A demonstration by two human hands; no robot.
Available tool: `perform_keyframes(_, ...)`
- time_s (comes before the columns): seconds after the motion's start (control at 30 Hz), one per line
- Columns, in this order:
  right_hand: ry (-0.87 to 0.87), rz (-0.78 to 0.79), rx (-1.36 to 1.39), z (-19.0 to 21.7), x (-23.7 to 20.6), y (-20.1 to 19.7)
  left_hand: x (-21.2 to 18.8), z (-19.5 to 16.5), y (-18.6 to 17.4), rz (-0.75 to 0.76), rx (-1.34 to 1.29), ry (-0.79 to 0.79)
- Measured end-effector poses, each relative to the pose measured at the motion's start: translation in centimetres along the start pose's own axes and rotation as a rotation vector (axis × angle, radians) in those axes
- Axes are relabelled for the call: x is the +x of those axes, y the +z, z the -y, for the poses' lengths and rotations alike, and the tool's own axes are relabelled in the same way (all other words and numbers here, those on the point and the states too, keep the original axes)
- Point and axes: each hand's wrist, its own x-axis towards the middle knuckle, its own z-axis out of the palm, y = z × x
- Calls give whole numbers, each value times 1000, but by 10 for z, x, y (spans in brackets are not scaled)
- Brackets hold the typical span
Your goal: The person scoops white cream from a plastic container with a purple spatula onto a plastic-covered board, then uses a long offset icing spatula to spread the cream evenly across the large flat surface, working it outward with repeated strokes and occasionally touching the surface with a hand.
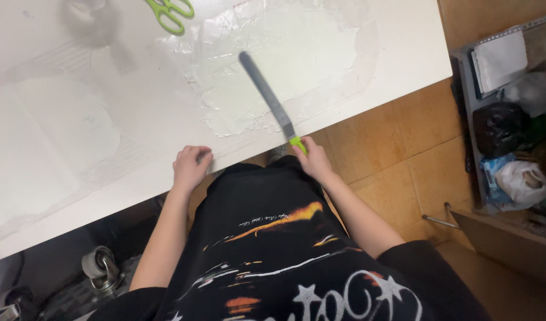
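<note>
My right hand [314,158] grips the green handle of a long flat metal spatula [266,95] at the white table's [404,65] near edge. Its blade lies angled up and left across a glossy, pale sheet of spread paste [285,53] on the tabletop. My left hand [191,167] rests on the table edge with its fingers curled, holding nothing. I wear a black printed shirt below the table edge.
Green-handled scissors [169,12] lie at the table's far edge. A blurred clear object [92,21] stands at the far left. Right of the table, on the tiled floor, a metal shelf [472,113] holds plastic bags. A caster wheel [101,264] sits under the table at left.
</note>
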Motion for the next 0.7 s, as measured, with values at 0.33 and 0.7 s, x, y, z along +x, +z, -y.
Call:
perform_keyframes(0.33, 404, -213, 121, -56, 34, -114, 18, -10, 1, 40, -67, -201)
perform_keyframes(0.7, -7, 15, -82, 14, 27, -34, 20, -13, 3, 29, -116, -290)
